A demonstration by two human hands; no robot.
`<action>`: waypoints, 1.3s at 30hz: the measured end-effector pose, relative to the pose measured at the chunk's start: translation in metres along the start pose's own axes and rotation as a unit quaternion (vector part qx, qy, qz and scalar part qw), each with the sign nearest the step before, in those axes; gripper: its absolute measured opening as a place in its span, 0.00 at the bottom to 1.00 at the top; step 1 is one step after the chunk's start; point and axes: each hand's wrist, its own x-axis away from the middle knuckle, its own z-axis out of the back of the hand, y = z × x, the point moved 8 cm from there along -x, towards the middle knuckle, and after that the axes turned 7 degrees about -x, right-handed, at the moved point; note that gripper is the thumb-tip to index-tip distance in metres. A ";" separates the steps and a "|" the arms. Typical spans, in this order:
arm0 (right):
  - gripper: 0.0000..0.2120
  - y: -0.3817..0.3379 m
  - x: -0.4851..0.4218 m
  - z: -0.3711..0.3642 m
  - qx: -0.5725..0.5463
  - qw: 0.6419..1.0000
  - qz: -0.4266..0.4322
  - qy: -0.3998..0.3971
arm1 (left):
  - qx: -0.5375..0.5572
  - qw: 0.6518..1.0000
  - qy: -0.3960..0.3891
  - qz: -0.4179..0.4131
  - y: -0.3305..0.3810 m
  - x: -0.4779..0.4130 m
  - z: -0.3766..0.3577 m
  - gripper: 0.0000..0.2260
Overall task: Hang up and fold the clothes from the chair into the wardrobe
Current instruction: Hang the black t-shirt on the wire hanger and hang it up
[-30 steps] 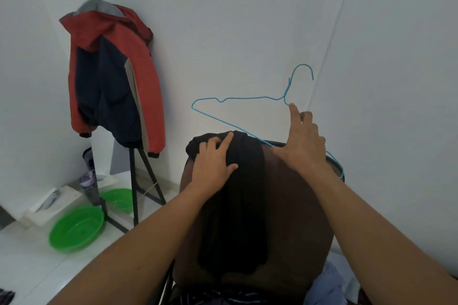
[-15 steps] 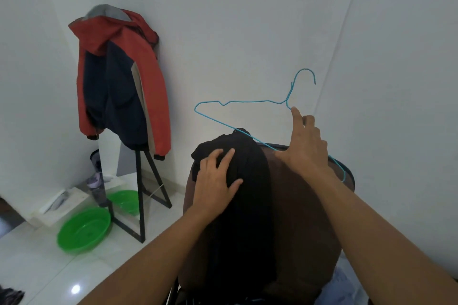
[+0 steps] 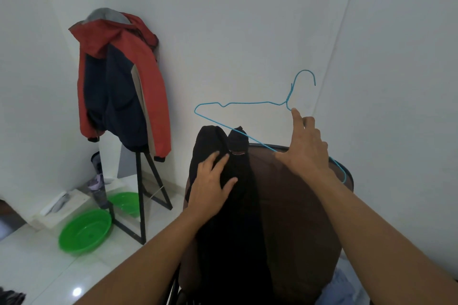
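Left hand (image 3: 213, 181) flat, palm down, fingers spread; right hand (image 3: 306, 150) higher, index straight, thumb splayed wide.

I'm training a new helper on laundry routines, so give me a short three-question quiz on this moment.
1. True or false: the left hand lies flat on the black garment draped over the chair back.
2. What colour is the hanger held by the right hand? A red, B blue, C white.
3. Fill in: the jacket hangs to the ___ of the chair.

Key: 1 true; 2 B; 3 left.
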 end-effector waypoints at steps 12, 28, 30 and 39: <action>0.55 0.014 0.001 0.008 -0.003 1.000 -0.011 0.011 | 0.038 0.998 0.015 0.040 -0.011 -0.076 0.033 0.13; 0.55 0.020 0.006 0.016 0.003 1.000 -0.008 0.021 | -0.035 0.994 -0.099 0.012 -0.005 -0.098 0.045 0.05; 0.55 0.023 0.008 0.018 0.007 1.000 -0.007 0.021 | -0.034 0.993 -0.108 0.036 -0.006 -0.098 0.048 0.05; 0.56 0.033 0.022 0.032 0.004 1.000 -0.008 0.028 | -0.174 0.957 -0.234 0.008 0.001 -0.086 0.042 0.13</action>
